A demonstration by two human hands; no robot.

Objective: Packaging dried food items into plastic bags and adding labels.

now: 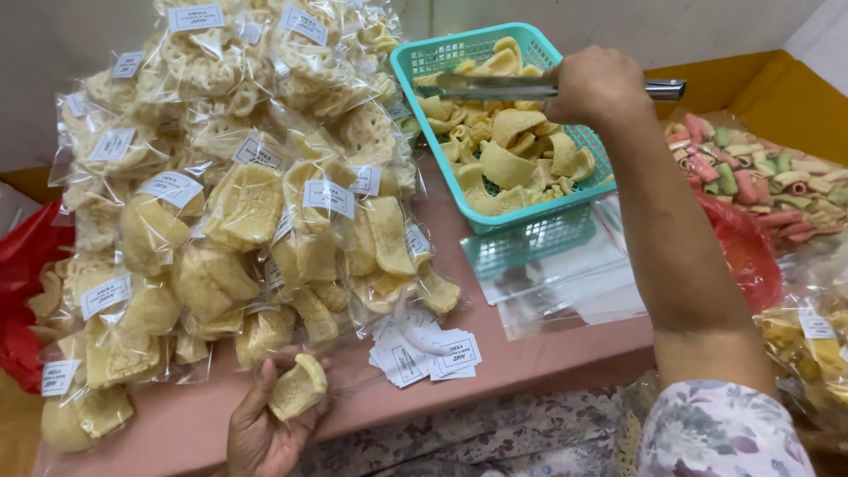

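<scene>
Metal tongs (495,86) gripped by right hand (596,84) over teal plastic basket (539,231) of pale yellow crackers (503,163); left hand (265,428) closed around clear plastic bag (299,387) at pink table's (530,353) near edge.

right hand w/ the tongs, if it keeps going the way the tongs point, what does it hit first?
The right hand holds metal tongs pointing left over the teal basket. Straight on, the tips would first meet the pale crackers at the basket's far-left end, or its rim; the tips' height above them is unclear.

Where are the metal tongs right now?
In the head view, upper right: the right hand holds the metal tongs over the teal basket of yellow crackers.
</scene>
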